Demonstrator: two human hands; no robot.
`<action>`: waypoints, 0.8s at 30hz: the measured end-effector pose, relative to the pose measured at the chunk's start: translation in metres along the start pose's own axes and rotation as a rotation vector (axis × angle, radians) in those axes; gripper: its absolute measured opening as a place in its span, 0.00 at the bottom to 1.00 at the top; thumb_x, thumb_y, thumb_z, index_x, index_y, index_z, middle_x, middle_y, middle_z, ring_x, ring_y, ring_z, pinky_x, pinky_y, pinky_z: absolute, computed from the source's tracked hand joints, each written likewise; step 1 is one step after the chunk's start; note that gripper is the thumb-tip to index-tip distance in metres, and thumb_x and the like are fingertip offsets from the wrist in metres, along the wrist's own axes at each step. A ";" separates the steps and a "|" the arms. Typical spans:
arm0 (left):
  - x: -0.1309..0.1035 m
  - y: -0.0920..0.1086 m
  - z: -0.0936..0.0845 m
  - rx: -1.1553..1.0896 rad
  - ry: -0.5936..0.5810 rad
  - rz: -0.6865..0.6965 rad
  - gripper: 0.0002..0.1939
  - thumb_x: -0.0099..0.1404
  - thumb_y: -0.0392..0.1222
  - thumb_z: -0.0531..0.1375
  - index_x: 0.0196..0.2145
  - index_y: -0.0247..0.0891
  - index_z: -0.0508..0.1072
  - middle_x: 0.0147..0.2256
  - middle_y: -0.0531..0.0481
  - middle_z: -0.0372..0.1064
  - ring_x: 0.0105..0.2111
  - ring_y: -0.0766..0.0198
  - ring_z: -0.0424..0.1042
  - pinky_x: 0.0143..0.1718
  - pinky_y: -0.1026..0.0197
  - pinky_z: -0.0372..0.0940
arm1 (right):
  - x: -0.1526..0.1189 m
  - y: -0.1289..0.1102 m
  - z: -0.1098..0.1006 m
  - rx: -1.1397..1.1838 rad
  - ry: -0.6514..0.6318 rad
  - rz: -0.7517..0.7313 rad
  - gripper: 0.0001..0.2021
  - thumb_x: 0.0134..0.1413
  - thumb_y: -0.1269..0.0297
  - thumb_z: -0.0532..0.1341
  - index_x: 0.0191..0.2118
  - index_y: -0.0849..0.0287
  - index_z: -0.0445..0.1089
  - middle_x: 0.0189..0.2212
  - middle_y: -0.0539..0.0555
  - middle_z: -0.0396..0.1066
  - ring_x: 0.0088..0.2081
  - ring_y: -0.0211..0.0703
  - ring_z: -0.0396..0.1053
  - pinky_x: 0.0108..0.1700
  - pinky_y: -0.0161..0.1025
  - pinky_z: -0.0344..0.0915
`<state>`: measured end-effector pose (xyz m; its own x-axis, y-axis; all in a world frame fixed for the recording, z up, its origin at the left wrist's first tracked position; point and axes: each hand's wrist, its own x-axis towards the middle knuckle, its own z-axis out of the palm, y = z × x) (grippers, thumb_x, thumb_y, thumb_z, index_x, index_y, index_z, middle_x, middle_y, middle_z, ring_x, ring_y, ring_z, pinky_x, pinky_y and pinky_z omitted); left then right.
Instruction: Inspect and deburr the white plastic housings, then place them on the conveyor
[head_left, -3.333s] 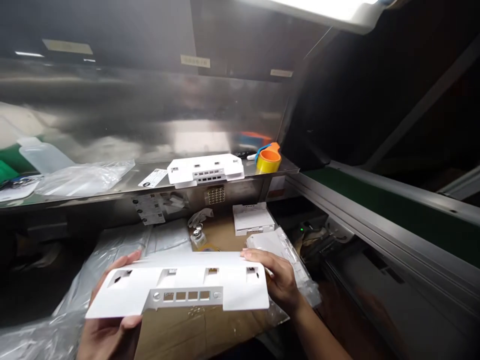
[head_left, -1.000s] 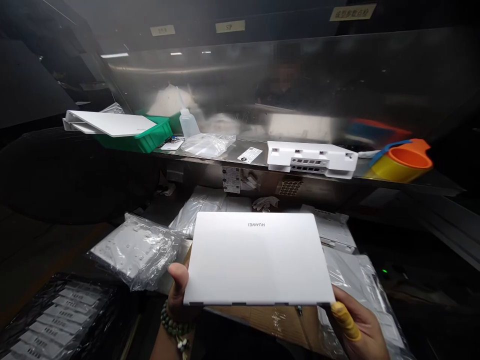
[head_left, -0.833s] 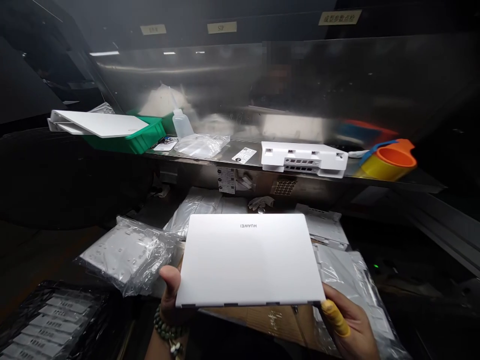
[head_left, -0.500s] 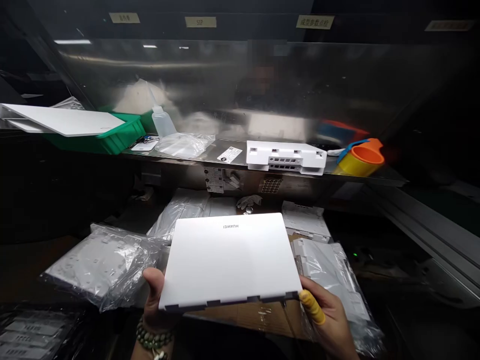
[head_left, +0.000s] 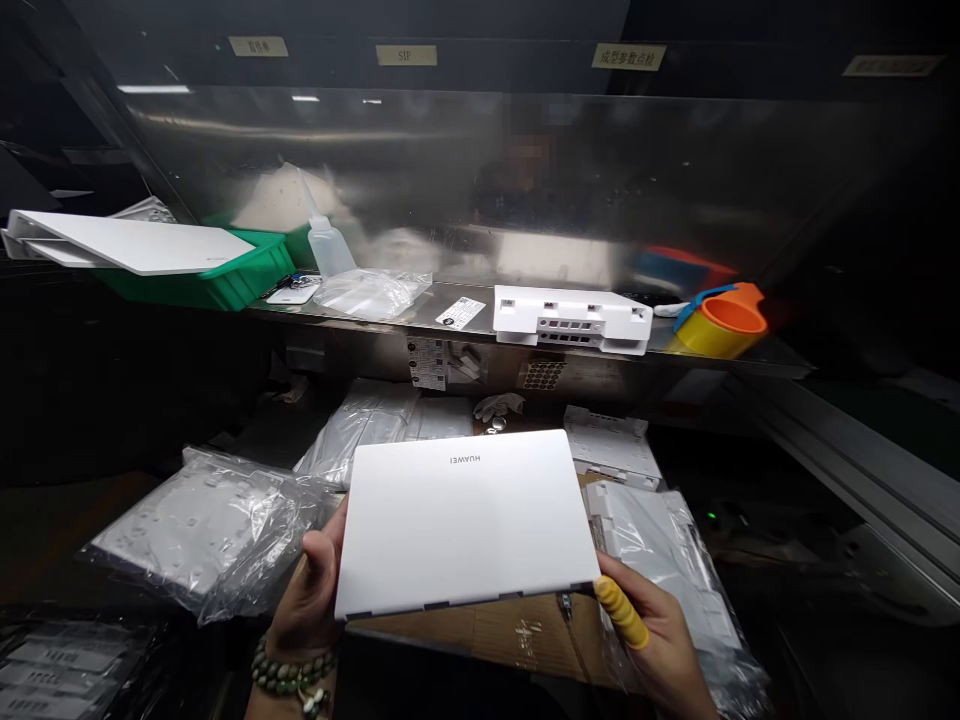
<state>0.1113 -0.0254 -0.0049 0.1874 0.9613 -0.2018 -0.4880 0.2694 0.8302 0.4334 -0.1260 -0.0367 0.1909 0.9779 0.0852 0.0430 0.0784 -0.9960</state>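
A white plastic cover (head_left: 465, 525) with upside-down HUAWEI lettering is held up in front of me, its near edge notched and slightly tilted. My left hand (head_left: 311, 580), with a bead bracelet at the wrist, grips its left edge; the thumb shows and the other fingers are partly hidden behind it. At the near right corner my right hand (head_left: 652, 625) is closed on the cover, its thumb wrapped in yellow tape (head_left: 621, 612). Beneath the cover lies brown cardboard (head_left: 480, 635).
Bagged white parts lie left (head_left: 202, 530) and right (head_left: 667, 560). Along the shelf are a green bin (head_left: 247, 270) with white panels across it, a squeeze bottle (head_left: 328, 248), a white housing (head_left: 574, 318), and orange-and-yellow tape rolls (head_left: 724, 322). A glove (head_left: 499, 405) rests behind the cover.
The cover's left end has shifted slightly right and its near edge now slants more. My left hand has slid a little up along its left side. My right hand has barely moved.
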 end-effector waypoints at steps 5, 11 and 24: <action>0.006 0.013 0.011 0.101 0.211 -0.061 0.27 0.55 0.59 0.73 0.49 0.45 0.79 0.40 0.48 0.81 0.42 0.55 0.80 0.40 0.60 0.75 | 0.007 0.001 -0.006 -0.092 -0.054 -0.055 0.16 0.61 0.54 0.67 0.53 0.44 0.79 0.54 0.56 0.77 0.55 0.55 0.76 0.58 0.48 0.73; 0.003 0.003 -0.001 0.259 0.212 0.129 0.21 0.48 0.59 0.76 0.34 0.44 0.82 0.39 0.49 0.82 0.45 0.55 0.79 0.50 0.61 0.72 | 0.012 -0.010 -0.007 -0.079 0.012 -0.011 0.21 0.63 0.57 0.66 0.60 0.44 0.73 0.61 0.54 0.72 0.63 0.52 0.69 0.64 0.50 0.67; 0.006 0.004 0.009 0.480 -0.188 0.424 0.06 0.66 0.50 0.67 0.38 0.52 0.84 0.34 0.53 0.81 0.39 0.57 0.78 0.69 0.39 0.55 | 0.020 -0.020 0.000 -0.171 0.091 -0.185 0.13 0.63 0.63 0.66 0.52 0.46 0.79 0.48 0.51 0.82 0.50 0.49 0.79 0.54 0.40 0.76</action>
<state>0.1185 -0.0188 0.0023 0.2298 0.9402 0.2515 -0.1264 -0.2274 0.9656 0.4368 -0.1076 -0.0154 0.2514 0.9278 0.2756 0.2494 0.2131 -0.9447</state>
